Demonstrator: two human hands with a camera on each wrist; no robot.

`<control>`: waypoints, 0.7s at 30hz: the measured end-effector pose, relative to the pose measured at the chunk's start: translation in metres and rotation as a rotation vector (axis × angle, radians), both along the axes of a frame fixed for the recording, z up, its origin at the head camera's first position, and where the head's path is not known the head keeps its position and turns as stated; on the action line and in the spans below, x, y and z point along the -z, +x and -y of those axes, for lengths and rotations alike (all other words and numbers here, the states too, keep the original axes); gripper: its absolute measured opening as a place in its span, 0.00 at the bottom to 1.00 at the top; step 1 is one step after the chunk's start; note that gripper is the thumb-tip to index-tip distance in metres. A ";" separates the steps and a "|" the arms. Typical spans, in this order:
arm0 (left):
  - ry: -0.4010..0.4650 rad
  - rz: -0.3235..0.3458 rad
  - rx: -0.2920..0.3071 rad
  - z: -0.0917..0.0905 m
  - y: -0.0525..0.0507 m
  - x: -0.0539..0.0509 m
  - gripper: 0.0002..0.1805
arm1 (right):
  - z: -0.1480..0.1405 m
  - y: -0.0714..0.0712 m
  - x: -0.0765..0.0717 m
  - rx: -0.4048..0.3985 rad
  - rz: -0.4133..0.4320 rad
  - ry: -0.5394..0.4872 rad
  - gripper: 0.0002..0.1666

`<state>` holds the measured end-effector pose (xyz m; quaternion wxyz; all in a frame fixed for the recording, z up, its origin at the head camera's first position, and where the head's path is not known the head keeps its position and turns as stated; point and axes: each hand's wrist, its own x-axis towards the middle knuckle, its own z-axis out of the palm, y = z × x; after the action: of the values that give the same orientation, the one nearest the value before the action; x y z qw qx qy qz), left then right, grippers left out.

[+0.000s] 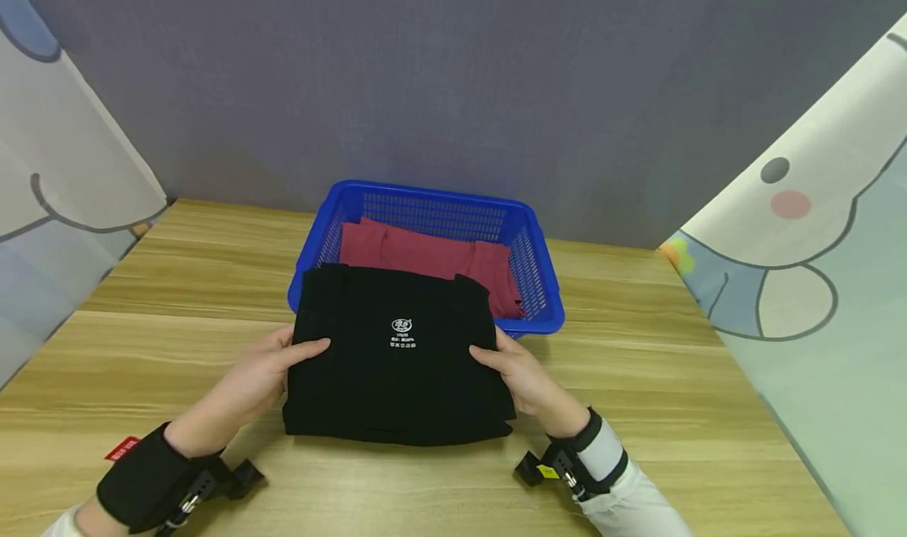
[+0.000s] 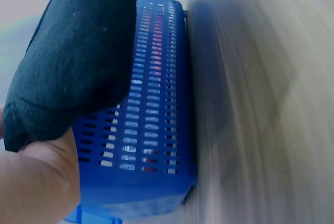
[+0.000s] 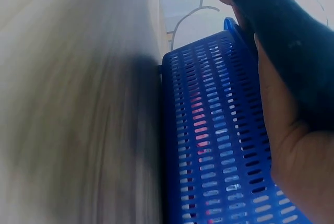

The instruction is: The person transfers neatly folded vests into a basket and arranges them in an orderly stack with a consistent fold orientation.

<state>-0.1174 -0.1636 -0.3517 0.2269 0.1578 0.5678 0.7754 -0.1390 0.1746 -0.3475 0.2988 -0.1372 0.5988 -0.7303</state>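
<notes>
A folded black garment [image 1: 397, 387] with a small white printed label is held up at the near rim of a blue plastic basket [image 1: 546, 269]. My left hand [image 1: 265, 372] grips its left edge, thumb on top and fingers underneath. On the opposite edge my right hand [image 1: 524, 375] holds it the same way. Inside the basket lies a folded red garment [image 1: 432, 251], its near part hidden by the black one. Both wrist views show the black cloth [image 2: 78, 51] raised above the tabletop beside the basket's slotted wall [image 3: 209, 130].
The basket stands on a wood-grain table [image 1: 638, 379] in front of a grey panel [image 1: 453, 88]. Cartoon-printed sheets [image 1: 801, 230] flank the table on both sides. Each wrist wears a black strap with a small camera [image 1: 244, 479].
</notes>
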 end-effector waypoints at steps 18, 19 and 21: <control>0.033 0.035 0.061 -0.030 -0.002 -0.005 0.19 | -0.029 0.010 0.003 -0.005 0.000 -0.090 0.37; 0.028 0.038 0.062 -0.031 -0.002 -0.005 0.19 | -0.030 0.011 0.003 -0.008 -0.001 -0.100 0.36; 0.017 0.050 0.059 -0.033 -0.003 -0.006 0.19 | -0.031 0.011 0.004 -0.010 0.001 -0.116 0.34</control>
<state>-0.1203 -0.1303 -0.3458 0.2622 0.1570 0.5504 0.7770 -0.1276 0.2059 -0.3515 0.2942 -0.1567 0.5547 -0.7624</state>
